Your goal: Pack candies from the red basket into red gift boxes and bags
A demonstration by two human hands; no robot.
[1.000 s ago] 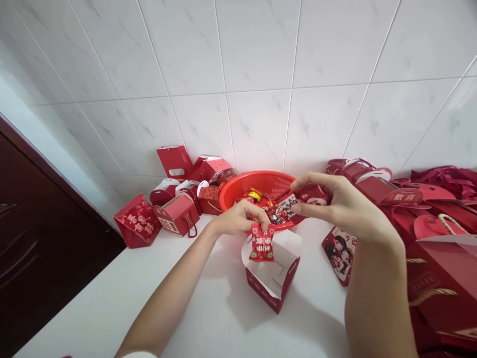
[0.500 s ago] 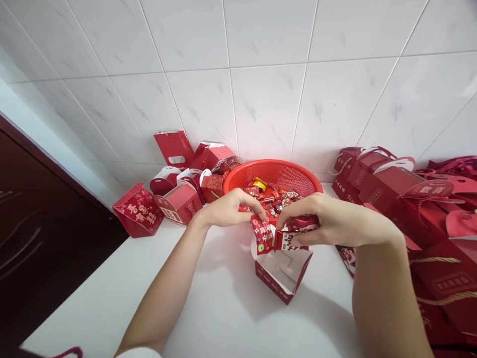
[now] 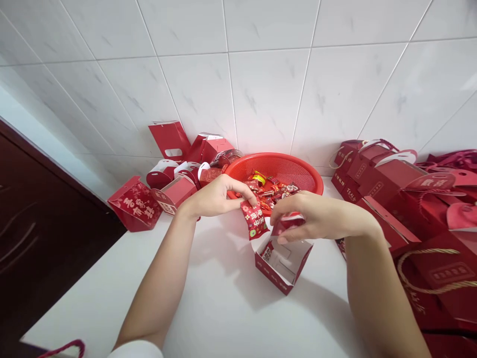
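An open red box [image 3: 274, 274] with a white inside stands on the white table, and a small red-and-white packet [image 3: 267, 252] lies in it. Pinched in my left hand [image 3: 219, 195] is a red candy packet [image 3: 254, 220] with white lettering, just left of the box. Over the box, my right hand [image 3: 316, 215] has its thumb and fingers curled round a shiny red packet [image 3: 286, 226], partly hidden by the fingers. Behind both hands is a red plastic basket [image 3: 286, 164] holding several wrapped candies [image 3: 278, 190].
Several red gift boxes [image 3: 136, 205] stand at the back left. Red boxes and bags with rope handles [image 3: 395, 184] crowd the right side. A tiled wall [image 3: 268, 94] rises behind the table [image 3: 208, 298].
The red-and-white packet has left my right hand and is now inside the box. My left hand has moved slightly left with its packet. The camera view has shifted a little.
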